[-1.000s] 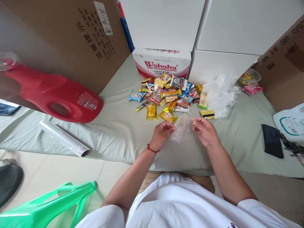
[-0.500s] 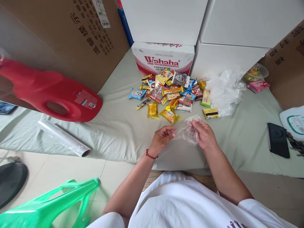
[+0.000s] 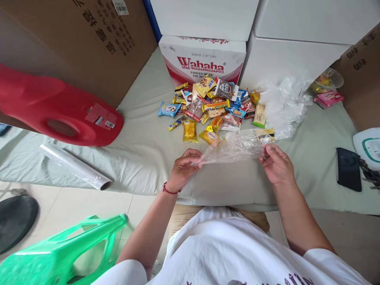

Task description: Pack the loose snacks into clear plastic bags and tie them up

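Fingers [image 3: 194,159] of the left hand [image 3: 182,170] and right hand [image 3: 276,164] are pinching a thin clear plastic bag [image 3: 231,148], being held taut at 12 o'clock before the torso, below the pile of wrapped snacks [image 3: 213,109]. Film is likely being torn if overstretched.

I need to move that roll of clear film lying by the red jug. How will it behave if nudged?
The roll of clear film is a smooth cylinder, so it likely rolls easily. It looks light, with an open hollow end. The rumpled sheet beneath may slow it.
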Demonstrator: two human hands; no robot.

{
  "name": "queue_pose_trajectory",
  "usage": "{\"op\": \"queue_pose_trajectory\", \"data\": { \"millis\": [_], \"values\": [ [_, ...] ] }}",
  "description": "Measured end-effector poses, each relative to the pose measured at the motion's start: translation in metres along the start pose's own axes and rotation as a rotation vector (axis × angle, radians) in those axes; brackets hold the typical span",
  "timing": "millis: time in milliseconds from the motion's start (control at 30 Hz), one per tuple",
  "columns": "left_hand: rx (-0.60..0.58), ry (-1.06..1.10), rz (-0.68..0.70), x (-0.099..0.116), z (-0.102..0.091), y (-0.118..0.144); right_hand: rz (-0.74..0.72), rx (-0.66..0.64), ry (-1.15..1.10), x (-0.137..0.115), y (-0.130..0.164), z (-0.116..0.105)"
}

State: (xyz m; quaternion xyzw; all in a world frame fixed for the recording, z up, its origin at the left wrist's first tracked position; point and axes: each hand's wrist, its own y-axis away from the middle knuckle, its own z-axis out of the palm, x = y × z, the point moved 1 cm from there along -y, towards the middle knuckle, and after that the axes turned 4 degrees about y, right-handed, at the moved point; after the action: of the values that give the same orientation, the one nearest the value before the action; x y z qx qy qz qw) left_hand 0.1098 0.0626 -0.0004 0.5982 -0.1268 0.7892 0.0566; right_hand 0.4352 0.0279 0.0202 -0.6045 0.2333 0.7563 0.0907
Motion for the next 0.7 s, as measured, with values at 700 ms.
{"op": "queue_pose_trajectory", "data": {
  "millis": [700],
  "values": [
    [-0.599,-0.64,0.051,0.011,0.06,0.054,0.004,-0.298,0.5,0.028,0.035,0.002]
  ]
}}
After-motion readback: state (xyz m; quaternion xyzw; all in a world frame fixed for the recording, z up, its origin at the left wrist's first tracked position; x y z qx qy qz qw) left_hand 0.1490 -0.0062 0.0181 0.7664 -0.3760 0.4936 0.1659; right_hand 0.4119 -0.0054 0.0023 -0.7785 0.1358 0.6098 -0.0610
